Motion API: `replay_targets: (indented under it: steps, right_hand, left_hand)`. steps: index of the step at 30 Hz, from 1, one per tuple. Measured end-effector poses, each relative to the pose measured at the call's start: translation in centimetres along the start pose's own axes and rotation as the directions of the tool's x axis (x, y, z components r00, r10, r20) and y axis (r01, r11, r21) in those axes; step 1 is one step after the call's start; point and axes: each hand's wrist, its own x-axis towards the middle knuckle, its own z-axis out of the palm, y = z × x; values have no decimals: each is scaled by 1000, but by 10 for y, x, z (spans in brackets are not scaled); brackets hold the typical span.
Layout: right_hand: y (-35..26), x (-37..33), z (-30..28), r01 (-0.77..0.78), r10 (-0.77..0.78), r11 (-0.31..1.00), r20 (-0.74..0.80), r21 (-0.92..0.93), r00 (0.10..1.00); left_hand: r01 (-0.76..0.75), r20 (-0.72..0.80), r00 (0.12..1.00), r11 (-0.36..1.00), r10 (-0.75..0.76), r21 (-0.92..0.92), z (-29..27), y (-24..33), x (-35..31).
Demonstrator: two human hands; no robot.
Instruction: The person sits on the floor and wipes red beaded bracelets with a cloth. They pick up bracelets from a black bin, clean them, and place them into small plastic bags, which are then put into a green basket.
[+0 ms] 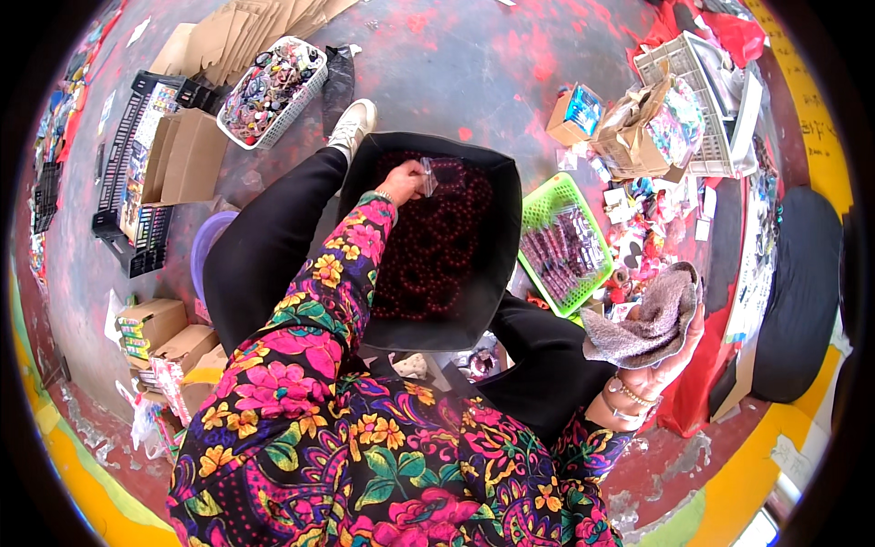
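My left hand (401,182) is closed in a pinch grip on a small clear plastic bag (430,173), held over the black bin (506,237) between my knees. The bin is filled with strings of dark red beads (428,251); the bag hangs just above them, near the bin's far left corner. My right hand (658,357) is raised at my right side, its grip closed around a folded brown-grey cloth (645,319). Just right of the bin, a green basket (547,202) sits on the floor and holds clear packets of dark red items (567,255). At far left, a white basket (293,111) holds mixed small colourful items. At far right, a pale crate (670,56) holds packaged goods.
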Motion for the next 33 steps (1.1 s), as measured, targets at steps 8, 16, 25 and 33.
replay_targets:
  steps: [8,16,25,33]
  right_hand:
    - [5,-8,18,-17,15,999,-84,-28,996]
    - [2,-1,-3,-102,97,994,103,50,990]
    - [-29,2,-26,161,-161,987,38,-9,986]
    - [36,127,-174,184,-157,716,102,-673,982]
  left_hand:
    - [13,160,987,998,-23,62,28,-2,43]
    - [80,-129,991,932,-37,352,40,-55,75]
    - [-75,-198,958,849,207,523,25,-22,33]
    - [-256,-34,964,954,265,157,52,151,-71]
